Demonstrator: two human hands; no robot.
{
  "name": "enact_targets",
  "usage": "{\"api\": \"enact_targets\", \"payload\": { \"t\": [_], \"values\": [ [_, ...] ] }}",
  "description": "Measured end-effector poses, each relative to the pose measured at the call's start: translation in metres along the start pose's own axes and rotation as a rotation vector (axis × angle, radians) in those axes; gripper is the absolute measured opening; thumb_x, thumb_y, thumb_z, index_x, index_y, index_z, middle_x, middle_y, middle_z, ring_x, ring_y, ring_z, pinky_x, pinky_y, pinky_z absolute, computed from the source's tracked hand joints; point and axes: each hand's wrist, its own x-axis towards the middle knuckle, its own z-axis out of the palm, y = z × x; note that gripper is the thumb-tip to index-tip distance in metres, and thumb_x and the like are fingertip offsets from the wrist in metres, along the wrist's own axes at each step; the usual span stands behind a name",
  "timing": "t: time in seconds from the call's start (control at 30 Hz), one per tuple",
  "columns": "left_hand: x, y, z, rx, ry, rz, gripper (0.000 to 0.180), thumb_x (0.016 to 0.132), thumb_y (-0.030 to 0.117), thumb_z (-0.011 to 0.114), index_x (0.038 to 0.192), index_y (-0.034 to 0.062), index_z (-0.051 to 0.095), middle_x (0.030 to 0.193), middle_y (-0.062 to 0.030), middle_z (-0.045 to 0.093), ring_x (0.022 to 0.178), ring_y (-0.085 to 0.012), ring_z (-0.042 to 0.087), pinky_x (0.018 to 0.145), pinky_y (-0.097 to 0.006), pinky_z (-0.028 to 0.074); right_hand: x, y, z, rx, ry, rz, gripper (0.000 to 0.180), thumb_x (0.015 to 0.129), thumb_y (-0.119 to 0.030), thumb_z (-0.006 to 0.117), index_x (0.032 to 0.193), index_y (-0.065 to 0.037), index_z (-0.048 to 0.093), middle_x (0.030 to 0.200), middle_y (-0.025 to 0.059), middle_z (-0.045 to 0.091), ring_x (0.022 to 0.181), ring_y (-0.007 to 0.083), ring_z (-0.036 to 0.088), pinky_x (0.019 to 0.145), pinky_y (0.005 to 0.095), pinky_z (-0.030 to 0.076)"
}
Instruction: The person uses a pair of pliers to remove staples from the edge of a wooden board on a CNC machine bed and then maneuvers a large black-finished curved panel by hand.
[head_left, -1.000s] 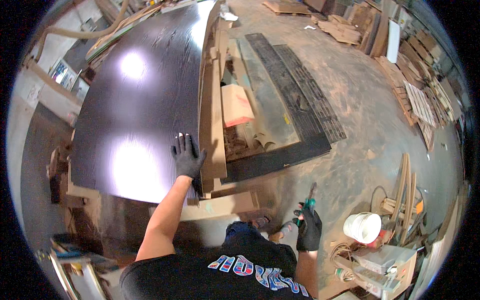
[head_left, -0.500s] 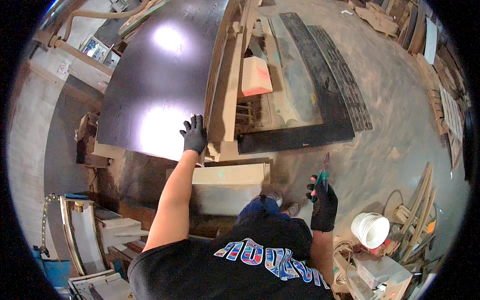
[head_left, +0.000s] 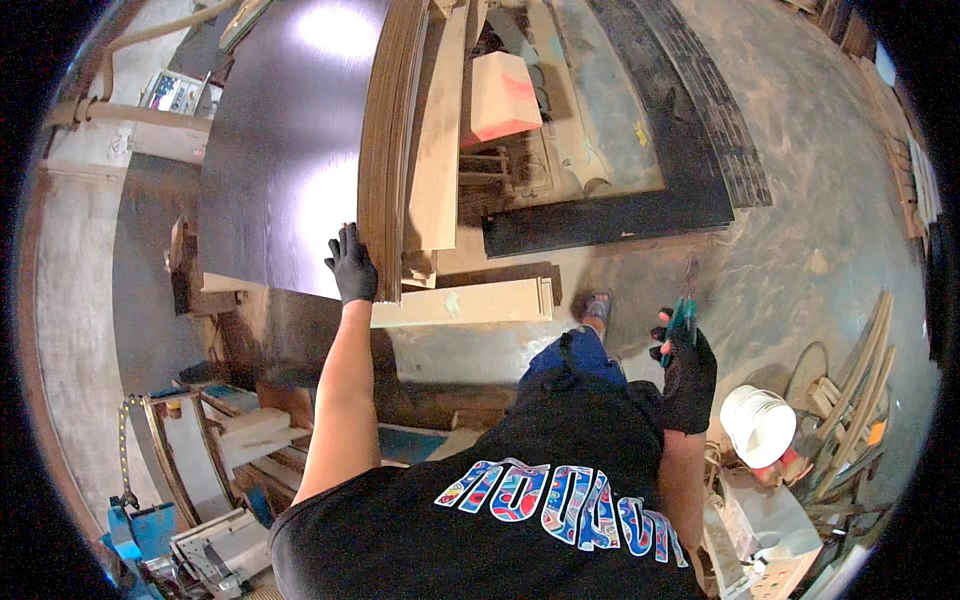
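Note:
My left hand (head_left: 352,266), in a black glove, lies on the near right corner of a glossy dark panel (head_left: 262,190), fingers stretched out. The panel tops a thick stack of boards (head_left: 384,150), whose brown layered edge faces right. Low at my right side, my right hand (head_left: 688,375) grips green-handled pliers (head_left: 686,312), jaws pointing away from me. Some of its fingertips stick out of the dark glove. The pliers touch nothing but the hand.
Pale boards (head_left: 470,303) lie by my feet. Right of the stack, a red-marked pale block (head_left: 504,98) stands near black planks (head_left: 610,226) on the floor. A white bucket (head_left: 758,425) and wood strips (head_left: 860,380) are at the right. Machinery (head_left: 190,470) stands lower left.
The view has shifted; the stack's layered edge now shows more fully. My left hand remains at the panel's corner, its fingers closer together. The pliers stay in my right hand.

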Motion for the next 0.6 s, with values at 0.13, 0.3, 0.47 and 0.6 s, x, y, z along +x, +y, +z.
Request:
{"api": "enact_targets", "payload": {
  "t": [0.13, 0.3, 0.47, 0.6],
  "values": [
    [-0.004, 0.004, -0.006, -0.058, -0.055, -0.061, 0.050, 0.092, 0.021, 0.043, 0.140, 0.0195, 0.031, 0.144, -0.0116, 0.032, 0.132, -0.0418, 0.026, 0.106, -0.058, 0.017, 0.028, -0.025, 0.009, -0.115, 0.037, -0.004, 0.032, 0.085, -0.019, 0.060, 0.112, -0.001, 0.060, 0.095, 0.0028, 0.066, 0.068, 0.0040, 0.053, 0.056, 0.0167, 0.036],
    [-0.006, 0.015, -0.018, -0.002, -0.041, -0.057, 0.049, 0.089, 0.021, 0.048, 0.137, 0.0143, 0.036, 0.140, -0.0146, 0.037, 0.127, -0.0416, 0.033, 0.105, -0.052, 0.026, 0.061, -0.037, 0.037, -0.096, -0.021, 0.016, 0.031, 0.086, -0.022, 0.059, 0.110, -0.003, 0.062, 0.079, -0.0007, 0.062, 0.065, 0.0040, 0.050, 0.054, 0.0170, 0.031],
    [0.000, 0.022, -0.020, 0.007, 0.060, -0.022, 0.049, 0.082, 0.026, 0.058, 0.124, 0.0043, 0.046, 0.128, -0.0164, 0.048, 0.114, -0.0356, 0.047, 0.093, -0.045, 0.039, 0.069, -0.054, 0.056, -0.266, -0.215, 0.058, 0.029, 0.085, -0.021, 0.057, 0.109, -0.004, 0.063, 0.074, -0.0003, 0.060, 0.068, 0.0067, 0.053, 0.061, 0.0196, 0.038],
    [0.011, 0.041, -0.040, 0.031, -0.159, -0.203, 0.056, 0.084, 0.034, 0.057, 0.131, 0.0093, 0.042, 0.134, -0.0177, 0.043, 0.119, -0.0356, 0.045, 0.094, -0.044, 0.042, 0.075, -0.070, 0.063, -0.518, -0.340, 0.024, 0.027, 0.086, -0.022, 0.054, 0.107, -0.007, 0.063, 0.074, 0.0032, 0.061, 0.067, 0.0092, 0.056, 0.061, 0.0231, 0.043]
  ]
}}
